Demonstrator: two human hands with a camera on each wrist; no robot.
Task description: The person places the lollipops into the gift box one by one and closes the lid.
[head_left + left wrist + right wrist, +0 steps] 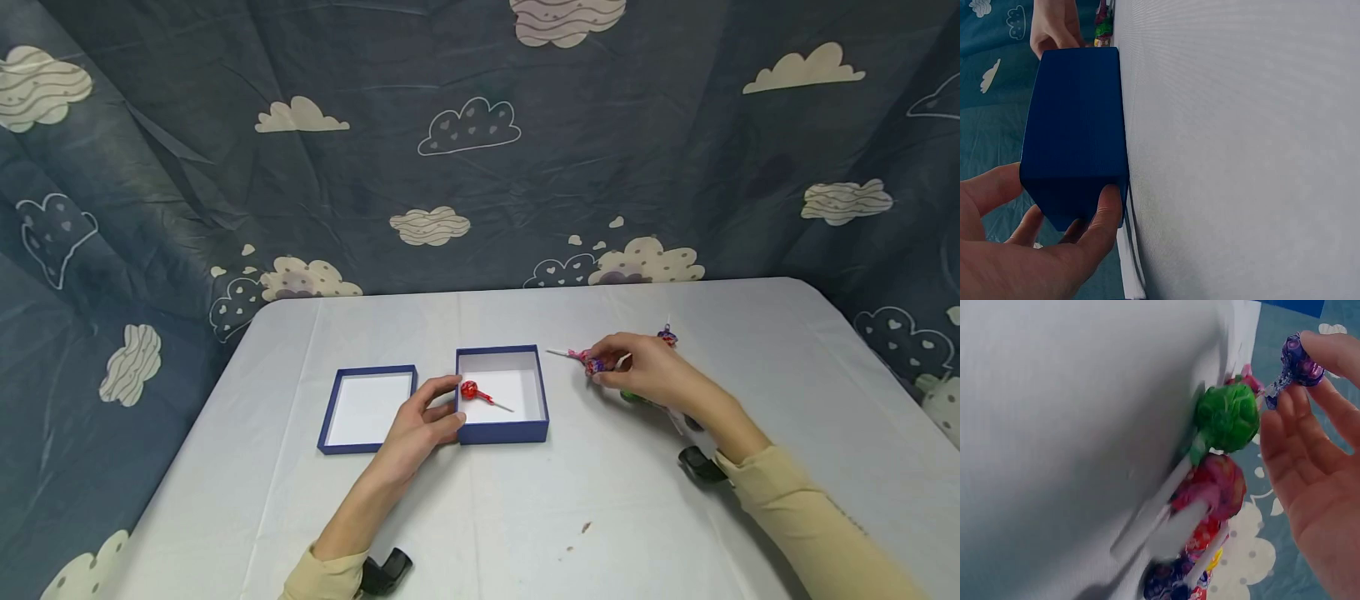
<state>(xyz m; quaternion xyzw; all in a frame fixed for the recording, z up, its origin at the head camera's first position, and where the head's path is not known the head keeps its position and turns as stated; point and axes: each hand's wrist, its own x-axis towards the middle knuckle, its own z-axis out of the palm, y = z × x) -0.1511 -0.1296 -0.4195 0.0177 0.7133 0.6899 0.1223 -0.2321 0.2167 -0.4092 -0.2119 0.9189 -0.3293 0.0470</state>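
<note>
A blue box [502, 432] with a white inside stands without its lid on the table. My left hand [412, 429] holds its left side, thumb at the near corner and fingers along the wall. Inside the box lies a red-wrapped lollipop [469, 390], its stick pointing right. To the right of the box, my right hand [652, 367] pinches a purple-wrapped lollipop [1302, 360] by its head, between thumb and fingers. A pink-wrapped lollipop [577, 355] is beside these fingertips. Below the right hand lie a green lollipop [1229, 417] and several others, partly hidden in the head view.
The shallow blue-rimmed lid [329, 408] lies white side up, left of the box. A dark blue and red lollipop [667, 335] lies beyond the right hand. Small brown specks [587, 527] mark the white tablecloth [480, 517] near the front. A cloud-patterned curtain [360, 183] hangs behind.
</note>
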